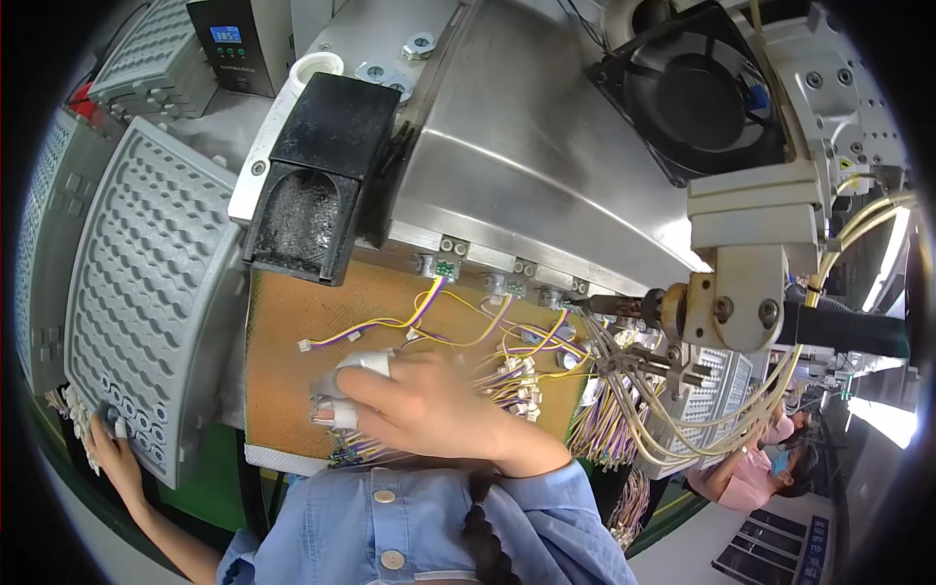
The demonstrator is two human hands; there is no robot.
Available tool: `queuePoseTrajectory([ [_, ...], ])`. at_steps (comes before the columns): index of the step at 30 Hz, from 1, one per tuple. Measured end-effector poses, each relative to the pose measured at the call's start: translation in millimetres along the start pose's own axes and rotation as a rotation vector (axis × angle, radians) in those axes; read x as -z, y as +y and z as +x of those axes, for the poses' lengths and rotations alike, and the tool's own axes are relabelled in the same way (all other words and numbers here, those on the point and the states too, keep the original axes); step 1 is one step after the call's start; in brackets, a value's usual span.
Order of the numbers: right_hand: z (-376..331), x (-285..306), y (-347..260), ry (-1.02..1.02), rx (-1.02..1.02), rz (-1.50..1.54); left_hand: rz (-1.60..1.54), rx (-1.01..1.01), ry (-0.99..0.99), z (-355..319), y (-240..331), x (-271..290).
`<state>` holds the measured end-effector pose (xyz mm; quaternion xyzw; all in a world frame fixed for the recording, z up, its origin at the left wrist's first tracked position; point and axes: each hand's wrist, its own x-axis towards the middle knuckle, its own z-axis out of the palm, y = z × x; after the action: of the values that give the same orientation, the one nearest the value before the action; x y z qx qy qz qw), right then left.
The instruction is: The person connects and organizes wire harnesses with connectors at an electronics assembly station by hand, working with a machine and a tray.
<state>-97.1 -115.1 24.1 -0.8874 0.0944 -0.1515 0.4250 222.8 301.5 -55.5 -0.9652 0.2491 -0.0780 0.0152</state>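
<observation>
My left hand (114, 460) is at the lower edge of a tilted grey moulded tray (161, 244), next to small round metal parts (136, 417) in its lower pockets. Its fingers are stretched out and apart, with a white covering on one fingertip. Over the brown work mat (283, 390), my right hand (414, 395) is curled, white tape wrapped round its fingers. Whatever its fingertips hold, if anything, is hidden. Yellow and purple wires (375, 325) with white connectors run from small green circuit boards (446, 270) clamped along the metal housing's edge. A wire bundle (517, 385) lies beside the right wrist.
A black open-fronted box (327, 175) stands beyond the mat's left end. A soldering head (643, 307) with cables reaches in from the right. A black fan (697, 97) is at the back. More wire bundles (614, 419) hang at right. A person in pink (731, 478) sits farther off.
</observation>
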Motion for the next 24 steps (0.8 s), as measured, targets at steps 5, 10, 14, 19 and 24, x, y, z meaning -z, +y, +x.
queuePoseTrajectory([
  [5,-1,8,-4,0.002,-0.029,0.131,-0.625,-0.023,0.21,-9,17,14],
  [10,9,5,3,-0.021,-0.201,0.263,-1.365,-0.326,-0.193,-14,218,64],
  [14,13,12,0,-0.074,-0.4,0.31,-1.78,-0.393,-0.313,-23,317,57],
  [19,8,14,0,0.009,-0.335,0.516,-1.836,-0.455,-0.685,0,342,77],
  [24,15,17,0,-0.026,-0.226,0.326,-1.697,-0.559,-0.428,6,337,82],
])
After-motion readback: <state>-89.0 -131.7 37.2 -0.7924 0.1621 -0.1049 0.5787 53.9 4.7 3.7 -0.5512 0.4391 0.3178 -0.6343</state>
